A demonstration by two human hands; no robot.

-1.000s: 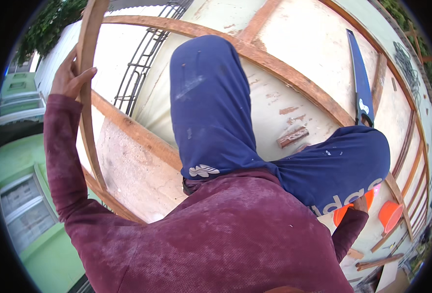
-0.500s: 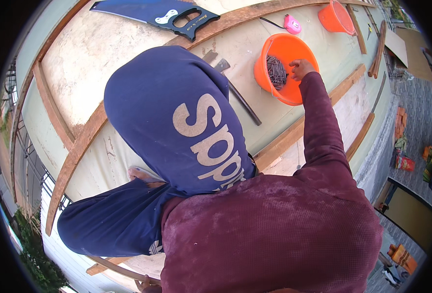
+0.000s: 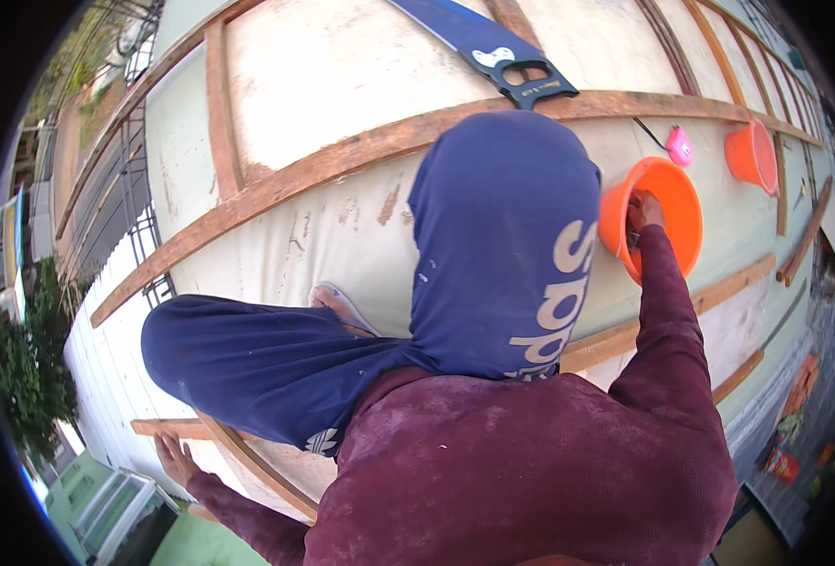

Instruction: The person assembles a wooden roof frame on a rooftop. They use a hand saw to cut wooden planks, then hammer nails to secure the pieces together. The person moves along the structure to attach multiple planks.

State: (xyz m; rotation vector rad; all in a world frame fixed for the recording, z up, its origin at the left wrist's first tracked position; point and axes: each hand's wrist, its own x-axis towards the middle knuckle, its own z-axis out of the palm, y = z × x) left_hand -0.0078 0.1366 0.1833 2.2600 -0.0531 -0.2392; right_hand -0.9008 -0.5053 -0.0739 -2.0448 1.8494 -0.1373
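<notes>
My right hand reaches down inside an orange bucket, its fingers mostly hidden against the dark nails at the bottom. Only a few of those nails show beside the wrist. At the lower left my left hand is open with its fingers spread, over the end of a wooden strip. Nothing shows in that hand. Whether its palm presses on the wood I cannot tell.
A handsaw lies beyond my raised knee, across a long wooden batten. Near the bucket are a pink tape measure and a second orange bucket. More battens frame the pale panels. Beyond the right edge lies a paved lower area.
My right hand has gone from above the bucket's inside down to the nails. My left hand has come into fuller view, fingers spread. The view has swung left, and my knee now hides the hammer.
</notes>
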